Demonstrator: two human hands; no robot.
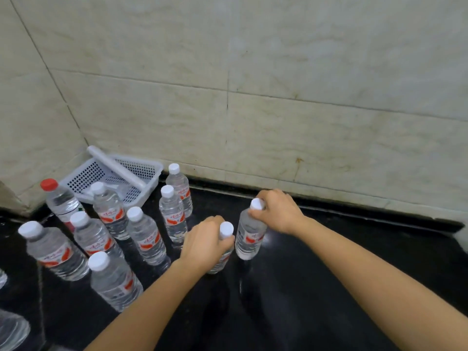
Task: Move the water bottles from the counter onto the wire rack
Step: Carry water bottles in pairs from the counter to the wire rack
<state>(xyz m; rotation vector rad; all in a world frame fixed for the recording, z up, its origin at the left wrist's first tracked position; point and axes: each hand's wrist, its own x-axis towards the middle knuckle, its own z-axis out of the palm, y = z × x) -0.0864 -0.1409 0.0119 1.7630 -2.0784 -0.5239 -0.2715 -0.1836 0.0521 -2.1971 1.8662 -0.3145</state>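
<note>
On the glossy black stone counter (pixel 329 262), the white perforated plastic basket (pixel 106 173) sat in the back left corner against the pale tiled wall (pixel 278 84). To the right of that basket and nearer the camera, the left hand (pixel 205 243) was wrapped around the neck of a clear plastic water bottle with a white cap and red label (pixel 224 245), fingers curled shut just under the cap. Farther right of the basket, the right hand (pixel 277 211) was closed over the top of a second clear white-capped bottle (pixel 249 235), gripping it at the cap. Both bottles stood upright; whether their bases touched the counter could not be told. In front of the basket stood a cluster of seven more white-capped water bottles (pixel 145 235), upright and close together, and a taller clear bottle with a red cap (pixel 60 201) stood just beside the basket's left front corner. The wire rack was not in view.
</note>
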